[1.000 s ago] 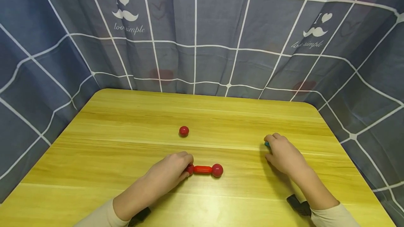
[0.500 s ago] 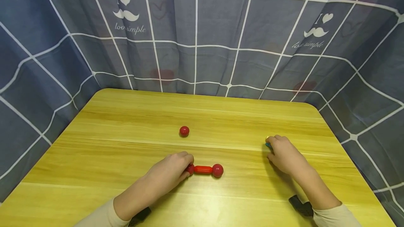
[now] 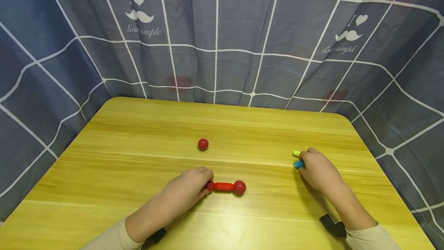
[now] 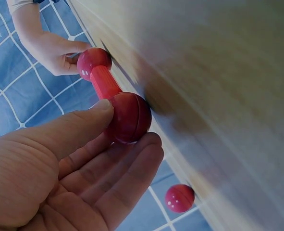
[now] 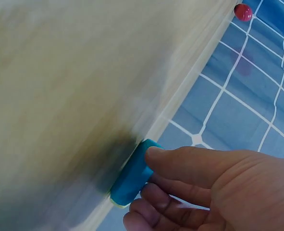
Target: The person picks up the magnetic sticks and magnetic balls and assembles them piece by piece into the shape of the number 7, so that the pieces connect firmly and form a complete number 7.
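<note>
My left hand pinches the left ball of a red rod that has a red ball on each end and lies flat on the wooden table. The left wrist view shows thumb and fingers curled round that ball, with the rod running away from it. My right hand holds a short blue stick at the table's right side, the thumb pressing on the stick. A yellow-green piece shows just beyond it. Whether the two are joined I cannot tell.
A loose red ball sits alone near the table's middle, beyond the rod, and shows too in the left wrist view. A grey-blue checked curtain encloses the table on three sides.
My right hand has shifted slightly right and its fingers have drawn back, so the blue stick and the yellow-green piece now show. The left hand and rod have stayed put.
</note>
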A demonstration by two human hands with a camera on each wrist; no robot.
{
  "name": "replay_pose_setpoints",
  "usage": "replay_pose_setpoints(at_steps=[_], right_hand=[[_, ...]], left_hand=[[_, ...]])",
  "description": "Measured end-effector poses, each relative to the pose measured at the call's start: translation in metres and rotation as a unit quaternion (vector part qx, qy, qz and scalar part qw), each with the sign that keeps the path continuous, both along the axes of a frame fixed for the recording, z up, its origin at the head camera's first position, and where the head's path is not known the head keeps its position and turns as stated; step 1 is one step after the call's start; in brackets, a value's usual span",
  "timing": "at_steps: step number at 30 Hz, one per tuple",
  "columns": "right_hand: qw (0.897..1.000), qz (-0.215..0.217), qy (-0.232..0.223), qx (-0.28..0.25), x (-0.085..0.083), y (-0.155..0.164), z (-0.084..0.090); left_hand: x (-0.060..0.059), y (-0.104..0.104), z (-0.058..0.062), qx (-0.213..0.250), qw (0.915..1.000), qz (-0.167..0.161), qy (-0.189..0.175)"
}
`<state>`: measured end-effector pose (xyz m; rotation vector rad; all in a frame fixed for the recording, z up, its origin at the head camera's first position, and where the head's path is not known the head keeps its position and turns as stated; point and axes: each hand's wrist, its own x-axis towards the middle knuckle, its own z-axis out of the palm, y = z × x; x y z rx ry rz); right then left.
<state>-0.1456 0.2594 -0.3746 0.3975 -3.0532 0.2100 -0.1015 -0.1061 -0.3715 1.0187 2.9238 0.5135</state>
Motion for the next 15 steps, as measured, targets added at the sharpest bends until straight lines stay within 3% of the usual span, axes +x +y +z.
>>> replay_pose_setpoints(at_steps=[15], right_hand=[[0.999,0.016,-0.049,0.001,0.0064,-0.0066,0.003]], left_hand=[[0.0004,0.0007,-0.001,-0.002,1.0,0.005,-0.001]])
